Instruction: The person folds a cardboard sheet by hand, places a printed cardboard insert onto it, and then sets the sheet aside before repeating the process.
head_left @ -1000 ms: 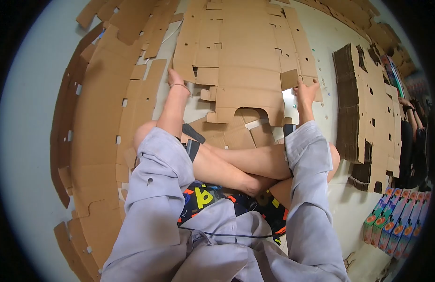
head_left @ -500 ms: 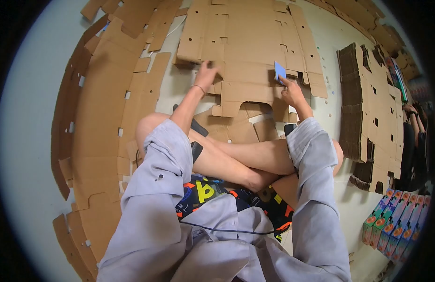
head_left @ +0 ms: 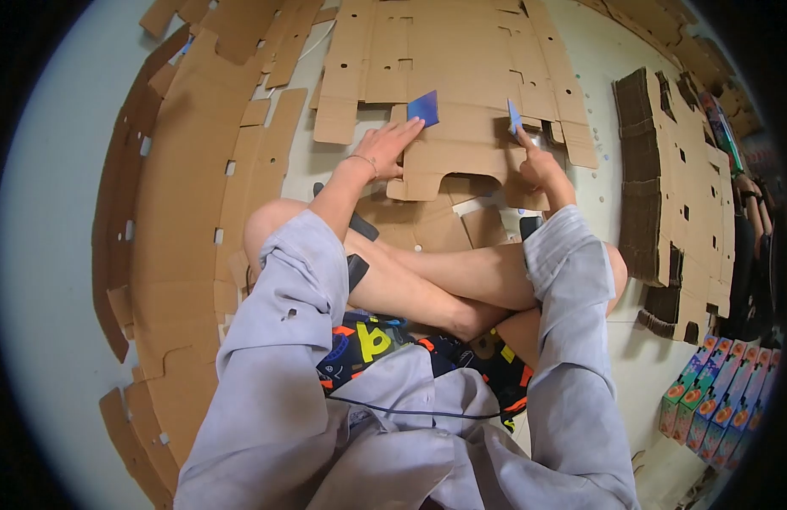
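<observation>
Since the cut cardboard sheet (head_left: 457,76) at twelve o'clock looks light and fairly stiff, flap edges suit fingertips: the unclenched left hand (head_left: 380,150) touches one blue flap (head_left: 424,108), the right hand's (head_left: 543,170) extended index finger another.

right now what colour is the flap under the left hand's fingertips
Blue shading into purple: the flap at the left hand's fingertips, seen in the head view.

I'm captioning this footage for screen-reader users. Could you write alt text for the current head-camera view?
Left hand touching one blue-faced flap and right hand at another blue-faced flap of flattened cardboard, spread before a person's crossed legs. Stacked cardboard sheets and colorful boxes sit at right.
</observation>
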`<state>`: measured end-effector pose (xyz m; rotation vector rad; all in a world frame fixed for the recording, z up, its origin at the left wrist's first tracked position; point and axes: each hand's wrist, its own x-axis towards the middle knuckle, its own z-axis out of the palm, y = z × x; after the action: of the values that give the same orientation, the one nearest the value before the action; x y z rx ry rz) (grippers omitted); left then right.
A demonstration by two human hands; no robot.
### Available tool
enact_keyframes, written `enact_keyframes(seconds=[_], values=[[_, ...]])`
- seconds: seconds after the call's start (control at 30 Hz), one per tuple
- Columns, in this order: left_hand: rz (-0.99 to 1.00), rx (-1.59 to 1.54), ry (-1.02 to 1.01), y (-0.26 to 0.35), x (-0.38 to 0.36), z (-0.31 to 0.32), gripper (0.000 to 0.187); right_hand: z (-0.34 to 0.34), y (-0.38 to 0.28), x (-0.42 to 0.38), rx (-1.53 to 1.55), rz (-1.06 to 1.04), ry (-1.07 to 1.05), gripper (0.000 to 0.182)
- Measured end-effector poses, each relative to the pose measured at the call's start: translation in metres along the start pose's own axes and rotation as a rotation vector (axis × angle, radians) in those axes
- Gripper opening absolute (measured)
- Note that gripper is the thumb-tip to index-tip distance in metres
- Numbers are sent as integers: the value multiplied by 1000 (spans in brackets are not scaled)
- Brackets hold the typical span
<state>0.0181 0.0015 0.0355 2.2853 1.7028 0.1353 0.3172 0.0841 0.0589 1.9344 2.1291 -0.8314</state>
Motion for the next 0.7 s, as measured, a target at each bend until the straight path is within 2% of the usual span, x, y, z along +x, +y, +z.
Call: enact_keyframes(seconds=[0.07,0.13,0.23,0.3,0.37,0.4,0.43,0.53,0.57,0.6,0.67,0.7], values=[[42,-83,23,-3,1,1,90,-8,14,6,3,-48,32,78],[104,-214,67,-12,10,7,85,-27,25,2,119,-86,36,62],[153,-424,191,-22,20,12,71,-70,27,-12,368,-31,-108,36],[111,-491,312,-6,14,-10,58,-78,23,-26,620,-51,-66,33],[-147,-672,367,13,9,-31,39,-79,19,-31,935,-62,-71,30],[-279,-759,394,17,8,-35,34,-74,24,-17,1097,-60,-80,30],[-455,-702,445,2,22,-23,35,-68,26,-9,1258,-56,-89,29],[-382,-1263,815,-20,33,-10,40,-47,32,3,1258,9,-76,27],[-424,-1017,696,-18,26,-14,42,-39,43,11,1116,39,-135,25],[-365,-1104,649,-13,29,-11,40,-43,10,-10,841,165,-71,24],[-366,-1233,547,-4,29,-5,39,-17,36,31,428,-1,137,22],[-335,-1273,520,-7,31,-2,32,-11,38,38,517,8,180,22]])
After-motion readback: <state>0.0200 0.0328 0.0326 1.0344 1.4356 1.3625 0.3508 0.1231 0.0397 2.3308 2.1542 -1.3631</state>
